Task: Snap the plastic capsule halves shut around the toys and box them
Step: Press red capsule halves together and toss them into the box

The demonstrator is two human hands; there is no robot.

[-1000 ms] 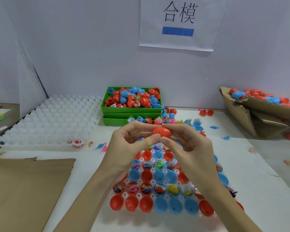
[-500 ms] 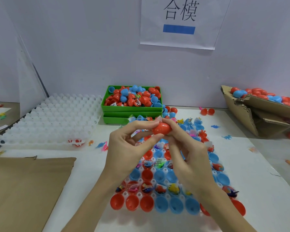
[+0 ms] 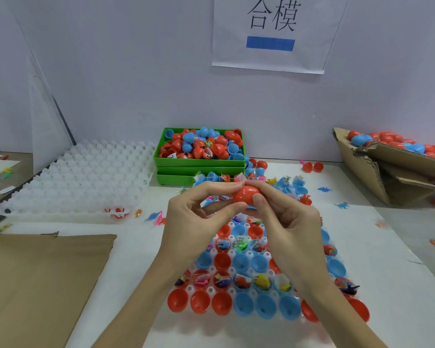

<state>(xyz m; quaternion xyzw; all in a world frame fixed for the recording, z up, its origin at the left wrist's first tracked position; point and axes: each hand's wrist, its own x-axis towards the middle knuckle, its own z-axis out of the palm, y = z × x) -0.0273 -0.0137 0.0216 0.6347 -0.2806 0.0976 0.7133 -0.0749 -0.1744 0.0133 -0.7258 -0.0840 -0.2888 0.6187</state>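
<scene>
A red plastic capsule (image 3: 246,193) is held in the air above the table, its two halves together. My left hand (image 3: 199,217) pinches its left end between thumb and fingers. My right hand (image 3: 286,219) pinches its right end, thumb in front. Below the hands lies a white holder tray (image 3: 236,252) with red and blue capsule halves in its cups, several of them with small toys inside. At the right stands a cardboard box (image 3: 377,172) with closed red and blue capsules in it.
A green bin (image 3: 199,162) full of loose red and blue halves stands at the back centre. A stack of white trays (image 3: 86,182) lies back left. Flat brown cardboard (image 3: 40,280) covers the near left. Loose toys and halves lie scattered behind the hands.
Both hands have kept hold of the red capsule and lifted it slightly up and away. The right thumb has shifted onto the capsule's front.
</scene>
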